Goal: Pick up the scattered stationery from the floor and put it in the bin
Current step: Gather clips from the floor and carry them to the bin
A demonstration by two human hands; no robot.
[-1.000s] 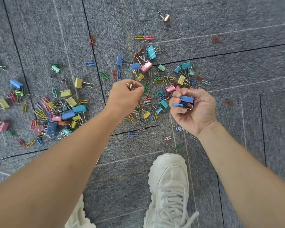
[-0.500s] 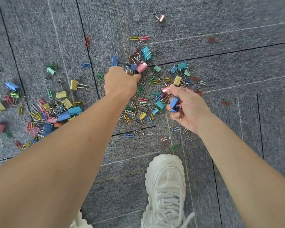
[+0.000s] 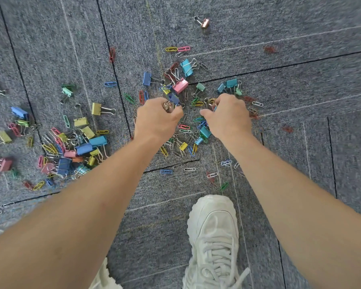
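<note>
Fingers (image 3: 174,114) of the left hand (image 3: 156,122) are clenching silver clips (image 3: 167,106); the right hand (image 3: 227,116) is curling round coloured clips (image 3: 214,108) in the scattered pile (image 3: 184,126). Overfilled fists are likely risking drops, and no bin is showing beyond the far copper clip (image 3: 204,22).

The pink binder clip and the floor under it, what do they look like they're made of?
Pink binder clip: probably painted sheet metal, smooth with a slight sheen, silvery wire handles. Floor: looks like grey carpet tiles, matte flecked pile with dark seams between squares.
</note>
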